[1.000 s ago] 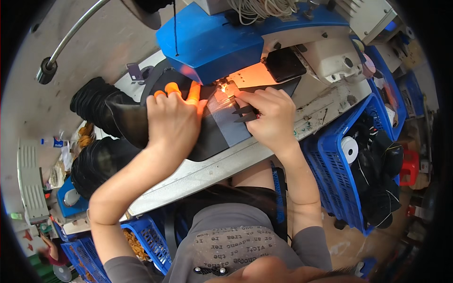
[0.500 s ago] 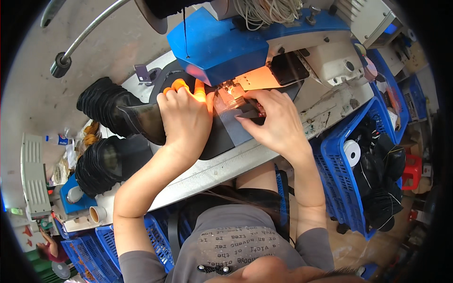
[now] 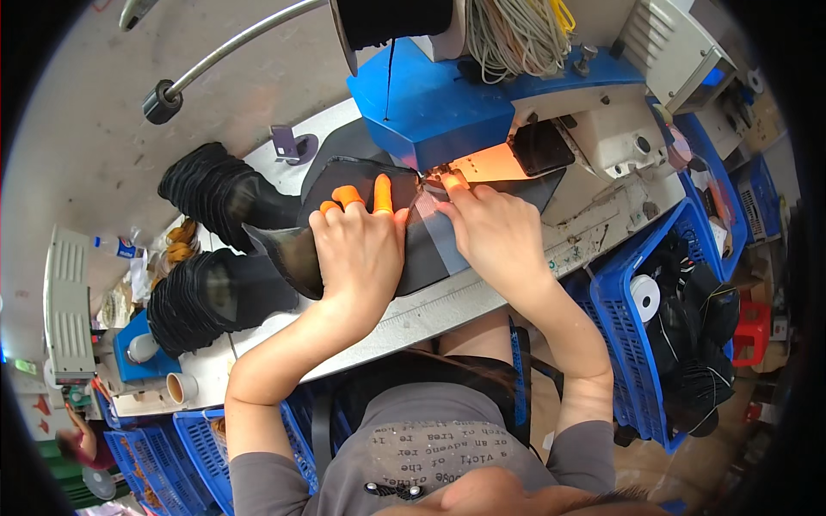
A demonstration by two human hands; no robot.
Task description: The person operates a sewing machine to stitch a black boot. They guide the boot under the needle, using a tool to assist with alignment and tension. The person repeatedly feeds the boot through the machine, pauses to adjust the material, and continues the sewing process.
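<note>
A dark fabric piece [image 3: 413, 267] with a grey mesh strip [image 3: 440, 241] lies on the bed of a blue-topped sewing machine [image 3: 430, 103]. Near its left part rests my left hand [image 3: 357, 254], palm down, fingers apart, with orange covers on several fingertips. My right hand [image 3: 495, 228] is at the lit presser foot [image 3: 439, 172]. Its orange-covered index finger reaches beside the foot, and thumb and index are closed on the fabric's edge; the other fingers are curled under and hidden. A curved dark piece [image 3: 292, 254] lies against my left wrist.
Two stacks of black pieces [image 3: 202, 185] stand to the left. A thread spool [image 3: 396, 21] hangs above. A black phone-like slab [image 3: 542, 146] lies on the machine bed. Blue baskets [image 3: 619, 344] with black goods and a white reel are at right. A cup [image 3: 181, 387] stands at lower left.
My right hand has turned palm down, its index finger moving in to the presser foot. My left hand has drawn back from the foot. The whole view has shifted slightly.
</note>
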